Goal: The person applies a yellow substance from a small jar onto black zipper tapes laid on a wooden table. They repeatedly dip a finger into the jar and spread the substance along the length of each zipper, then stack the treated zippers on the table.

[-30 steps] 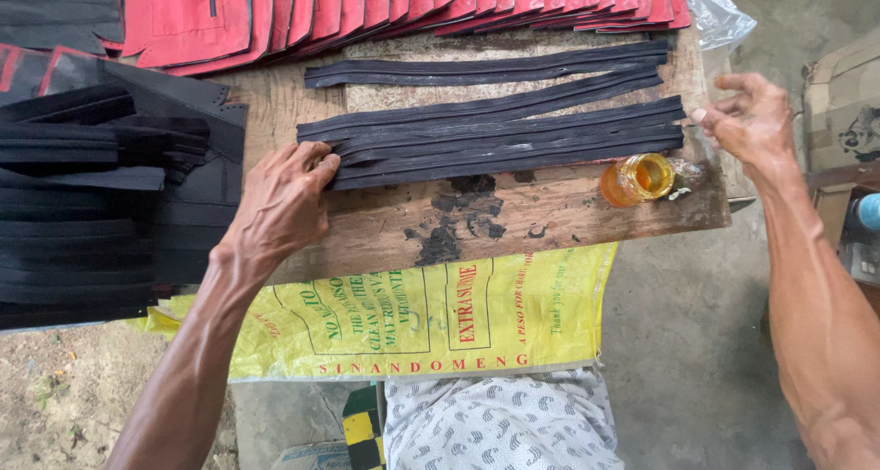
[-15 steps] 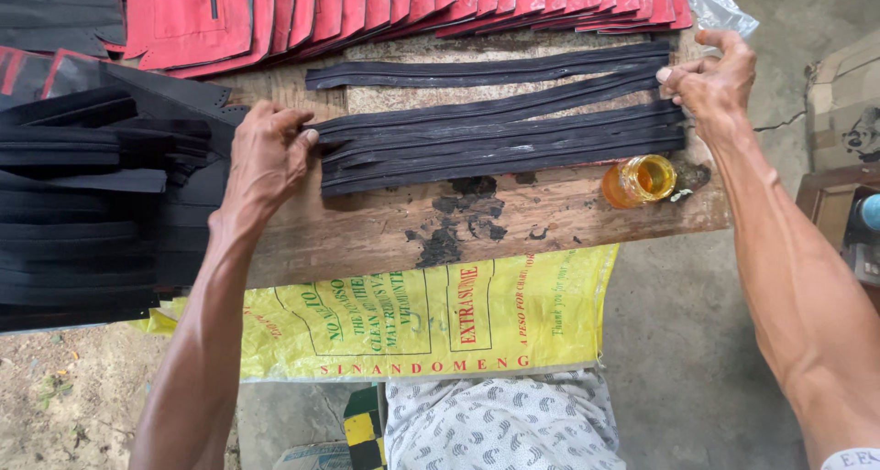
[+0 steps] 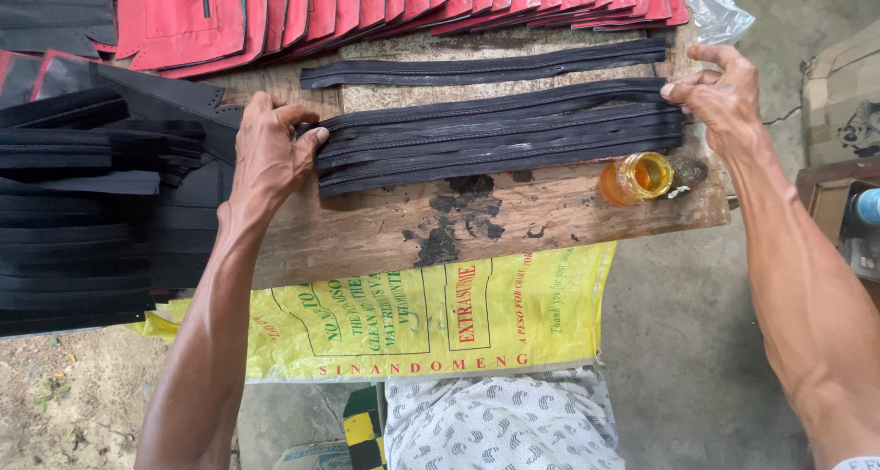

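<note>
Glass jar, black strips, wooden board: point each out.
glass jar point(image 3: 635, 178), head view, amber side.
black strips point(image 3: 500, 138), head view, middle of the bundle.
wooden board point(image 3: 367, 236), head view, bare front part.

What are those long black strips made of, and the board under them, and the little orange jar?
Black strips: probably rubber or faux leather, matte, floppy and thin. Board: bare wood, its grain showing, stained with dark patches. Orange jar: clear glass or plastic, shiny, with amber liquid inside.

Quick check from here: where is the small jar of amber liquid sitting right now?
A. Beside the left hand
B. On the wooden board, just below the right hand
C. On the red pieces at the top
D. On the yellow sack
B: the jar of amber liquid stands on the wooden board, just below the right hand at the end of the black strips.
</note>
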